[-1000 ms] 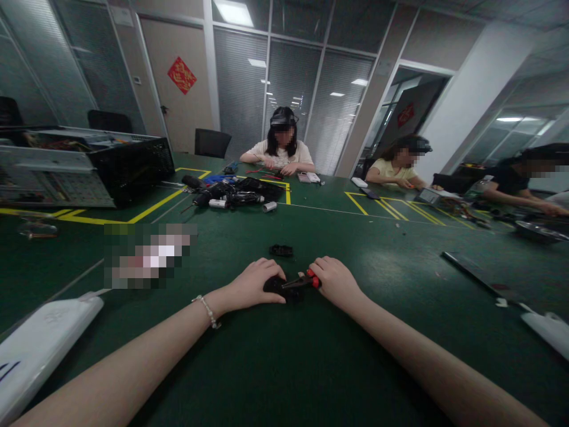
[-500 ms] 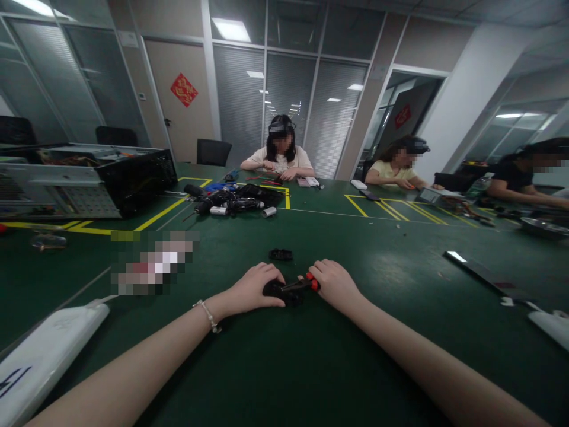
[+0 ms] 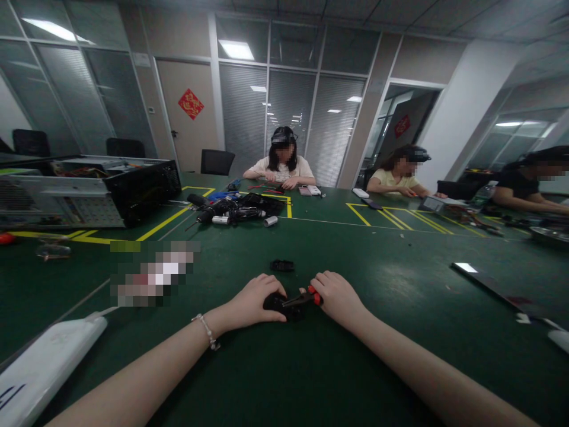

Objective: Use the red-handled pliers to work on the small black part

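Observation:
My left hand (image 3: 258, 298) is closed round a small black plastic part (image 3: 274, 302) low over the green table, thumb on the near side and fingers on the far side. Red-handled pliers (image 3: 315, 295) are gripped in my right hand (image 3: 338, 295). Their narrow dark jaws point left and reach onto the black part; whether they pinch anything there is too small to tell. Just beyond my hands lies a second black plastic piece (image 3: 282, 265), untouched.
An open computer case (image 3: 146, 193) stands at the far left. Ahead lies a heap with a black power drill (image 3: 207, 213) and cables. A white power bank (image 3: 57, 350) is at near left, a dark flat device (image 3: 484, 284) at right. Several people work across the table.
The whole view has tilted up a little, so things sit lower in the picture. Both hands keep their hold on the black part and the pliers, with hardly any visible motion.

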A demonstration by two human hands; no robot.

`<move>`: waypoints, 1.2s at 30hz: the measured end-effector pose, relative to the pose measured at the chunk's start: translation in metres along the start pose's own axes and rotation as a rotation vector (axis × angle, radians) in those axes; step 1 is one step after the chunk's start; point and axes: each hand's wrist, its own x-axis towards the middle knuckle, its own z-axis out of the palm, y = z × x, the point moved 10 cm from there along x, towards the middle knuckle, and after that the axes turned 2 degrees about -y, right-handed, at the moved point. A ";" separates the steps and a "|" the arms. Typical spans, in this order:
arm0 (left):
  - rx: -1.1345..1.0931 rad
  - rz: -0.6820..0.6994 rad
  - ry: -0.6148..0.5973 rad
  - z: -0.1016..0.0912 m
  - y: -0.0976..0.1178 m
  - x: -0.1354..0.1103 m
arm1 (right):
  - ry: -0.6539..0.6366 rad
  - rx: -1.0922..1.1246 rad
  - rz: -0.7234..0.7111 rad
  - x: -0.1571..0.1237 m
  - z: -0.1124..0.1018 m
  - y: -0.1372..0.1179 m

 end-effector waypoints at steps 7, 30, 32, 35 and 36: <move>-0.024 0.006 0.004 -0.002 0.002 0.000 | -0.006 0.020 -0.003 -0.001 0.006 0.002; 0.027 0.029 -0.011 0.002 0.002 0.002 | -0.070 0.015 0.024 0.002 0.000 0.001; 0.034 0.036 0.003 0.002 0.000 0.003 | -0.069 0.012 0.028 0.002 0.001 0.001; 0.035 0.029 0.003 0.002 -0.001 0.002 | -0.064 0.013 0.026 0.001 0.002 0.001; 0.035 0.026 0.002 0.002 0.000 0.002 | -0.064 0.012 0.024 0.001 0.003 0.002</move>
